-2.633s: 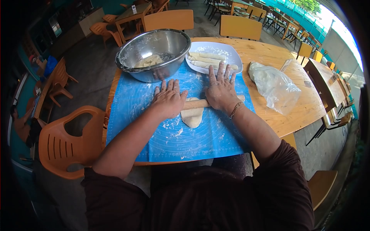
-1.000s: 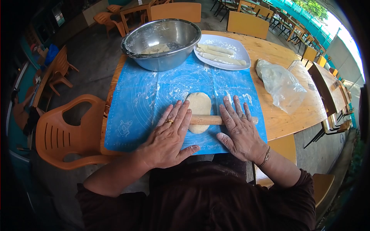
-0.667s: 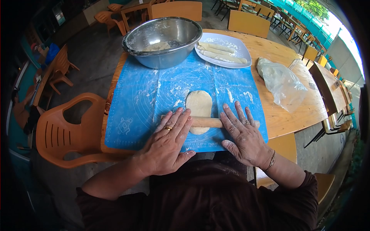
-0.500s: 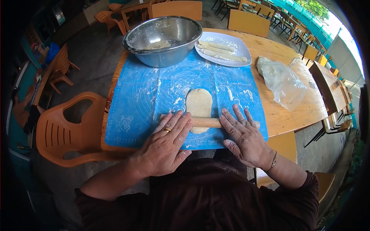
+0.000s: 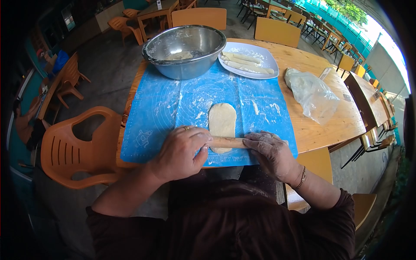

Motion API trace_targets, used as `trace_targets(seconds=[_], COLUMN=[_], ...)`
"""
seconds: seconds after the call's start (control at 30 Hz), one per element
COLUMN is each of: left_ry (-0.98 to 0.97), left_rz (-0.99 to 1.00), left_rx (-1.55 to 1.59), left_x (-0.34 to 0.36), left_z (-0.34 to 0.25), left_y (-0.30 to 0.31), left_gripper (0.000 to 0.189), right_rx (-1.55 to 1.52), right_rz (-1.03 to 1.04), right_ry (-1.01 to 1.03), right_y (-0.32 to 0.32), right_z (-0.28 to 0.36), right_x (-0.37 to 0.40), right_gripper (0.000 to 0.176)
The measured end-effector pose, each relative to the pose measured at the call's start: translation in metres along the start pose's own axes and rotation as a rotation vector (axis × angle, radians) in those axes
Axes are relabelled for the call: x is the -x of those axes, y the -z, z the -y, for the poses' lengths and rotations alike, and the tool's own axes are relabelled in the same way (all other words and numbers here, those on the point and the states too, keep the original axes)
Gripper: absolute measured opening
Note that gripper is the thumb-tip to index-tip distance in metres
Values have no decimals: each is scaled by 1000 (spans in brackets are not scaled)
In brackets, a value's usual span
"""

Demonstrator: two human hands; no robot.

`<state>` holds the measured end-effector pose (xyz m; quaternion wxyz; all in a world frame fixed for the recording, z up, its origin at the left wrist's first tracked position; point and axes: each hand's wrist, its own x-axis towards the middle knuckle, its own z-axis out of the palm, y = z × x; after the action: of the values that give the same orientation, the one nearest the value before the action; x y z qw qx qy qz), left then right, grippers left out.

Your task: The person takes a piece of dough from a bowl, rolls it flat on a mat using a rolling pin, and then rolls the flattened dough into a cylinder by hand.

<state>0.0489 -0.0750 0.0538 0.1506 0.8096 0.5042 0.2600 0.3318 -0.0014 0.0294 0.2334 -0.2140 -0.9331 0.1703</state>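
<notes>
A wooden rolling pin [image 5: 227, 142] lies crosswise over the near part of a flat, oblong piece of dough [image 5: 222, 121]. Around its left end my left hand [image 5: 184, 149] is closed, fingers curled. My right hand [image 5: 272, 151], dusted with flour, grips the other end. Beneath the dough is a blue pastry mat [image 5: 151, 117], printed with circles and streaked with flour. Beyond it stands a steel mixing bowl [image 5: 184, 69] with some dough inside. A white plate [image 5: 271, 65] to its right carries several rolled strips of dough [image 5: 247, 65].
A clear plastic bag [image 5: 314, 97] with pale contents rests on the wooden table [image 5: 342, 130], right of the mat. An orange plastic chair [image 5: 82, 143] stands at the table's left side. More chairs and tables fill the background, and a person sits at the far left.
My flat, stretched fingers have curled around the rolling pin's ends. The pin still crosses the dough's near part. The whole view has shifted slightly.
</notes>
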Motion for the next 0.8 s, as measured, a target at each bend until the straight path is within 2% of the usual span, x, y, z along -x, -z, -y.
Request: trace_targets(seconds=[0.13, 0.2, 0.23, 0.3, 0.33, 0.4, 0.63, 0.73, 0.8], left_ry=[25, -107, -110, -65, -68, 276, 240, 276, 280], left_rz=[-126, -243, -249, -155, -158, 265, 299, 264, 155], left_rx=[66, -100, -101, -302, -300, -99, -14, 97, 179], left_x=[-60, -87, -93, -104, -112, -128, -128, -123, -120], left_z=[27, 53, 60, 62, 59, 54, 34, 1, -18], left_y=[5, -13, -21, -28, -24, -10, 5, 27, 36], left_gripper=[30, 31, 31, 33, 33, 45, 39, 36, 30], right_rx=[-9, 16, 21, 63, 67, 138, -2, -5, -54], right_rz=[-47, -45, -45, -93, -93, -181, -428, -454, -489], right_ry=[-19, -90, -86, -92, -92, -194, -373, -366, -400], right_y=[-8, -10, -9, -8, -1, 16, 44, 56, 62], right_z=[8, 14, 13, 9, 8, 5, -6, -13, -11], right_x=[-14, -17, -18, -18, -18, -13, 5, 10, 10], right_gripper=[49, 50, 50, 48, 48, 42, 30, 31, 34])
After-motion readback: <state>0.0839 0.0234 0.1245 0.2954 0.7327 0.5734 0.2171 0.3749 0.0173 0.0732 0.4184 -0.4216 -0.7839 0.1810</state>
